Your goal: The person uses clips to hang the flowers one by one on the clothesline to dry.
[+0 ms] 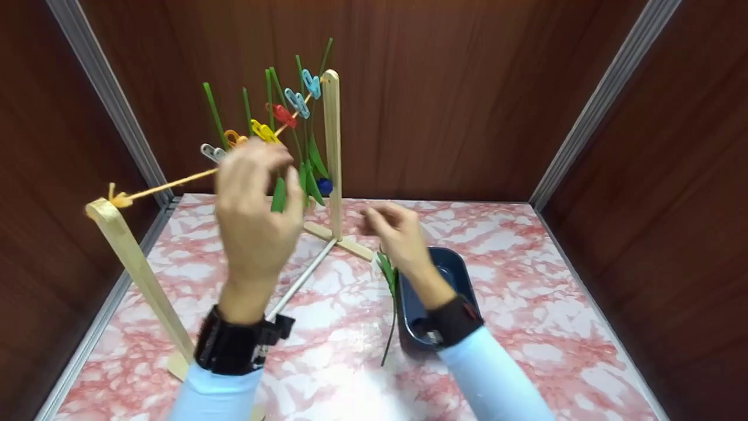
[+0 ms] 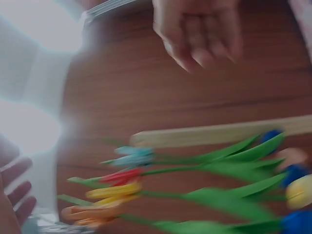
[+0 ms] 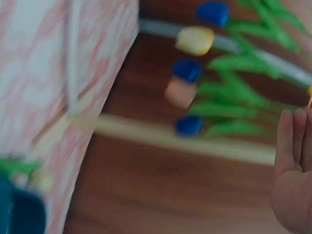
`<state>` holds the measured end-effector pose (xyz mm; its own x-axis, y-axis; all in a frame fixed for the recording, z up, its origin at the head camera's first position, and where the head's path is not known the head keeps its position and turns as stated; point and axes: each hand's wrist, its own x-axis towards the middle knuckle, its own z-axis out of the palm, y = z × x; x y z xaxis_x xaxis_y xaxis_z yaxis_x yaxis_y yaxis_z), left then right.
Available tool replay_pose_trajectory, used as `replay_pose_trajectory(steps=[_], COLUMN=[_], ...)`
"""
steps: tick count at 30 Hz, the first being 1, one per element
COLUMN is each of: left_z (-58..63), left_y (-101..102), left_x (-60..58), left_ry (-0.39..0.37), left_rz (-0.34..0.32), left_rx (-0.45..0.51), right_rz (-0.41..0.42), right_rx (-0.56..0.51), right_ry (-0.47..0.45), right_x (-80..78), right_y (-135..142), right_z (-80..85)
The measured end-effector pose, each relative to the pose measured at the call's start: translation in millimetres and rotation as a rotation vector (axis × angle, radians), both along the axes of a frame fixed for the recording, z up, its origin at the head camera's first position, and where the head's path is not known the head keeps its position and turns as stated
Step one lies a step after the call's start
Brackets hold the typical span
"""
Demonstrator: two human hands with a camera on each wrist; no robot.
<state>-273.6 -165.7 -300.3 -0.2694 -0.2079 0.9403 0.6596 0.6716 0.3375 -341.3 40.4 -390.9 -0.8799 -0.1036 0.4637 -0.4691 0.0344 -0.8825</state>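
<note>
Several artificial tulips hang heads down from a cord (image 1: 175,186), held by a white clothespin (image 1: 213,153), a yellow clothespin (image 1: 264,131), a red clothespin (image 1: 284,116) and others. Their blue, yellow and pinkish heads show in the left wrist view, among them a yellow tulip head (image 2: 299,192). My left hand (image 1: 254,204), blurred, is raised by the cord, hiding part of the row; nothing shows in its fingers. Loosely bent and holding nothing visible, my right hand (image 1: 400,237) hovers above a dark blue bin (image 1: 467,280). Beside that bin lies one tulip (image 1: 387,275).
The cord runs between a near wooden post (image 1: 146,286) and a far wooden post (image 1: 333,152). A white rod (image 1: 304,280) joins their feet. Brown panels (image 1: 438,105) enclose the red-and-white marbled table (image 1: 526,351) at the back and sides.
</note>
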Motion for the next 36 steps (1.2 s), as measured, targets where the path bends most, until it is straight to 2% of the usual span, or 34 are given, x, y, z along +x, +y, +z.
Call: replay_pose_trajectory(steps=[5,8,11,14,16,18,20,23,27,32,36], left_z=[-52.1,-86.1,-119.2,-147.5,-162.4,-175.5,-187.2,-202.4,-215.1,-220.5,-223.8], left_y=[13.1,19.7,26.8,35.0,40.1,43.9,46.0,46.2,45.8,48.4,50.7], left_x=[-20.1,-35.5,-49.8,-60.7,-66.3,-70.8,-73.8,-74.7,-73.9,-74.3,-74.9], left_ry=[-0.093,-0.207,-0.360,-0.567,-0.698,-0.798,-0.846,-0.879,-0.914,-0.963,-0.992], left_rz=[-0.099,-0.177,-0.240,-0.278,-0.296,-0.314,-0.331,-0.336,-0.317,-0.321,-0.333], left_rx=[-0.103,-0.138,-0.181,-0.227,-0.259,-0.287,-0.310,-0.335,-0.349,-0.360,-0.359], right_rz=[-0.138,-0.217,-0.219,-0.117,-0.049,-0.012,-0.009,-0.016,-0.031,-0.040,-0.063], right_rx=[0.081,0.232,0.567,0.950,1.146,1.290,1.375,1.440,1.490,1.517,1.499], right_ry=[-0.033,-0.058,-0.074,-0.124,-0.182,-0.294,-0.383,-0.452,-0.421,-0.360,-0.375], right_x=[-9.6,-18.2,-23.9,-22.7,-17.6,-10.4,-2.4,8.9,17.5,18.5,15.7], right_y=[55.2,82.5,108.8,130.9,140.8,146.4,148.9,149.7,149.4,149.2,148.9], right_z=[-25.8,-44.8,-64.9,-79.1,-85.5,-90.5,-96.1,-104.3,-113.7,-125.5,-129.9])
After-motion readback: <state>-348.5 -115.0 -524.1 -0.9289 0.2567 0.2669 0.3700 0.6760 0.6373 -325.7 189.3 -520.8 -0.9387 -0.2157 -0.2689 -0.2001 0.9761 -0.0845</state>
